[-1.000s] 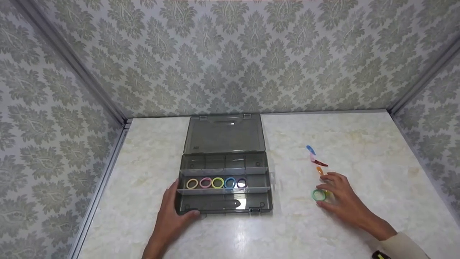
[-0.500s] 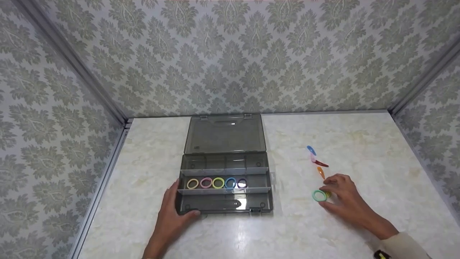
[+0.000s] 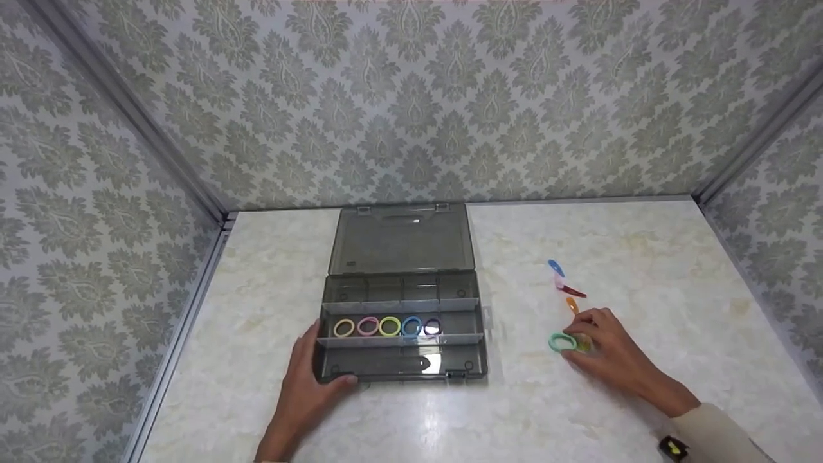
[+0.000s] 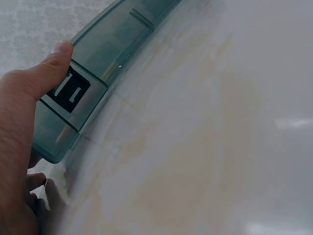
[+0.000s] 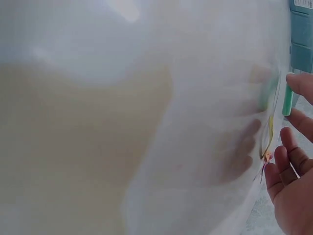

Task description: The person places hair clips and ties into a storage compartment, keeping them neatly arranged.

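The left hand (image 3: 305, 375) gripped the open box (image 3: 379, 361) at its near left corner. The right hand (image 3: 609, 347), well apart, pinched a green ring (image 5: 288, 101) above the counter (image 3: 514, 411), right of the box. Five rings (image 3: 400, 326) lay in the box's middle compartment; blue (image 3: 556, 268), red (image 3: 573, 292) and orange clips (image 3: 571, 304) lay to its right.

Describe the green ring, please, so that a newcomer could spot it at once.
On the table lies an open grey case; to its right in the head view is the person's right hand. That hand pinches the green ring, which, unlike the five rings inside the case, is mint-coloured and held outside it.
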Action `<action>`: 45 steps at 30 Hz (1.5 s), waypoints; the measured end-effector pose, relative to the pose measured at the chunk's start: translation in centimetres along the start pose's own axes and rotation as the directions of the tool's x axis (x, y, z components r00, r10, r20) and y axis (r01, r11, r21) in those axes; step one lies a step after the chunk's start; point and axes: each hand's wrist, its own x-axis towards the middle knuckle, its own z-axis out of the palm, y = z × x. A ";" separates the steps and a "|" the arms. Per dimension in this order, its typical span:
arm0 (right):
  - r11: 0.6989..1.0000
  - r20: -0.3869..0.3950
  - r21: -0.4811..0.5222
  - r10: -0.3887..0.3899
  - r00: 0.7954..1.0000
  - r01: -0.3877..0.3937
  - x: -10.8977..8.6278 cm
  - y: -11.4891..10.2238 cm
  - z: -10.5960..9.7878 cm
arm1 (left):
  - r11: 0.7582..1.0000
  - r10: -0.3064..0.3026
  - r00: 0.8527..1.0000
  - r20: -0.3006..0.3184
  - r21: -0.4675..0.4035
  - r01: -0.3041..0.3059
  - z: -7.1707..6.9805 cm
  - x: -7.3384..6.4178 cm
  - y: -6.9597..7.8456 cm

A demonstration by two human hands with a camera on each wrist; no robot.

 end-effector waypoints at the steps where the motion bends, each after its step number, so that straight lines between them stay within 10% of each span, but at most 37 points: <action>1: 1.000 -0.003 0.008 -0.016 1.000 0.017 0.2 0.0 0.1 | 1.000 -0.002 1.000 0.002 0.001 0.002 0.0 0.0 0.0; 45: 0.987 0.037 0.085 -0.136 0.990 0.133 8.2 -4.1 2.3 | 1.000 -0.020 1.000 0.007 0.023 0.020 0.1 0.0 0.0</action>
